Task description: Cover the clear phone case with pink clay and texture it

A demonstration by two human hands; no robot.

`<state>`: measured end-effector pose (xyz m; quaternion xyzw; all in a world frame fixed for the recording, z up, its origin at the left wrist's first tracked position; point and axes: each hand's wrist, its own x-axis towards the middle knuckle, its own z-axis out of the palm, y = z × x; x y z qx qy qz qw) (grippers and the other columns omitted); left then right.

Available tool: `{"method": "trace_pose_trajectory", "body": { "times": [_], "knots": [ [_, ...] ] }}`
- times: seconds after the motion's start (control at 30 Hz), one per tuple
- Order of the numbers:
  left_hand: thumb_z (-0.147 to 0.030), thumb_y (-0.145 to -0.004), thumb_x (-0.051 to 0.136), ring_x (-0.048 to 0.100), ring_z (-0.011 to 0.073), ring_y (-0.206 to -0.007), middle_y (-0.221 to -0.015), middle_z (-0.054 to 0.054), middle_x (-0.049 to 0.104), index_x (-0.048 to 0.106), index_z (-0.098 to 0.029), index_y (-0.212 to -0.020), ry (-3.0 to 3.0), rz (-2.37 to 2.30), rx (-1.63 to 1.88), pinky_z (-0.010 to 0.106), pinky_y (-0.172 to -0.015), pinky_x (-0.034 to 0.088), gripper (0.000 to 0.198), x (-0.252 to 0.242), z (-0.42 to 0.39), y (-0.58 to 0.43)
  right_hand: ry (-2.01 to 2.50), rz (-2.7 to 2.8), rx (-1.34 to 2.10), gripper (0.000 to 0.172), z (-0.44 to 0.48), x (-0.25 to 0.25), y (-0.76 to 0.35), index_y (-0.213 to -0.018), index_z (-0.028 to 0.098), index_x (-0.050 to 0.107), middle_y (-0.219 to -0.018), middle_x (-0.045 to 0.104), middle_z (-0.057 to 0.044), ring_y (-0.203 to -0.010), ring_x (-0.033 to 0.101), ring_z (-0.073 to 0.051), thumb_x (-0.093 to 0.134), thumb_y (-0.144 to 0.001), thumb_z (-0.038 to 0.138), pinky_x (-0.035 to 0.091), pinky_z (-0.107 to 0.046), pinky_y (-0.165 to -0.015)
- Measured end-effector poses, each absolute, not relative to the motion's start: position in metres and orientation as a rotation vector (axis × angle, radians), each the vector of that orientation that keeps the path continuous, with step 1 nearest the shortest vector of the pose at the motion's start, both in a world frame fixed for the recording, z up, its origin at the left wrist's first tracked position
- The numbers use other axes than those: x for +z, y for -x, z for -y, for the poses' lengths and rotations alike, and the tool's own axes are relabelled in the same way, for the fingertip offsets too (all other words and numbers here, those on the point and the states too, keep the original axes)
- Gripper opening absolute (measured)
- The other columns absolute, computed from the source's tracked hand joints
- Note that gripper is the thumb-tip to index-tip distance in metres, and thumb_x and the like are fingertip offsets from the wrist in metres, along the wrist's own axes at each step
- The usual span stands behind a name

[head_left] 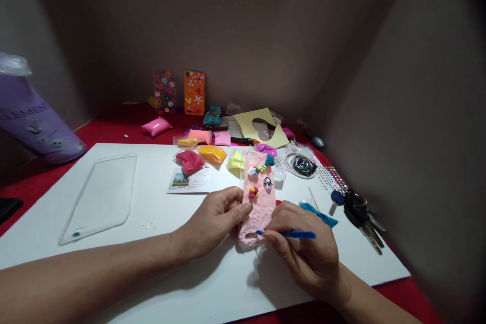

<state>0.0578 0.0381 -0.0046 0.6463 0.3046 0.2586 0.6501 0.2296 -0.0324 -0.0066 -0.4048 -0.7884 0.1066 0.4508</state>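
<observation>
A phone case covered in pink clay (258, 215) is held tilted over the white board (159, 283). My left hand (218, 217) grips its left edge, thumb on the front. Small clay pieces in yellow, red, teal, white and black decorate its upper half. In my right hand (304, 248), fingers closed, is a blue tool (299, 234); its tip touches the pink clay near the cutout at the case's lower end. My right fingers rest by the case's right edge.
A clear case (100, 195) lies at left. Clay packets (212, 154), a yellow paper with a cutout (246, 120), keys (364, 217) and a blue packet (319, 213) surround the work. Two decorated cases (194, 92) stand behind; a purple container (34, 116) is far left.
</observation>
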Motion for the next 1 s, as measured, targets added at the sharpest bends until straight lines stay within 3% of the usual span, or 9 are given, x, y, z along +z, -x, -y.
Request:
{"method": "trace_pose_trajectory", "body": {
  "times": [1.0],
  "knots": [
    [-0.035, -0.087, 0.048, 0.047, 0.0105, -0.055, -0.059, -0.003, 0.049, 0.047, -0.017, -0.069, -1.554, -0.712, 0.578, 0.024, -0.053, 0.035, 0.026, -0.0041, -0.0385, -0.0576, 0.983, 2.005, 0.29, 0.01, 0.0309, -0.0052, -0.2284, -0.078, 0.018, 0.057, -0.062, 0.056, -0.001, -0.06, 0.05, -0.013, 0.05, -0.083, 0.012, 0.039, -0.028, -0.057]
  ]
}}
